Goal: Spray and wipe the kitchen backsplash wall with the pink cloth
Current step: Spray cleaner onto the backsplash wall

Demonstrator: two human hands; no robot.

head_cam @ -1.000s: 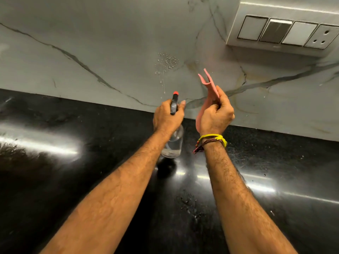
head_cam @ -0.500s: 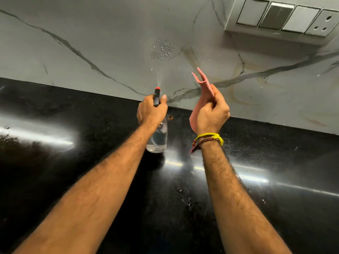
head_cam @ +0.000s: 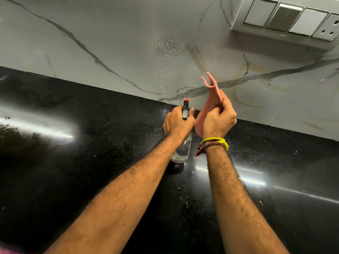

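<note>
My left hand point(head_cam: 177, 122) grips a clear spray bottle point(head_cam: 181, 149) with a black head and red nozzle, pointed at the grey marble backsplash point(head_cam: 110, 33). The bottle's base hangs just above the black counter. Water droplets point(head_cam: 167, 45) bead on the wall above the nozzle, with a thin run trickling down. My right hand point(head_cam: 218, 120) holds the folded pink cloth point(head_cam: 211, 92) upright just right of the bottle, its top edge curled in front of the wall.
A glossy black stone counter point(head_cam: 73, 162) runs under the wall, with bright glare streaks and a few wet specks. A white switch and socket panel point(head_cam: 289, 19) sticks out of the wall at the upper right.
More droplets have appeared on the wall, spreading lower and to the right. Both hands sit lower and nearer the counter in view; the grips are unchanged.
</note>
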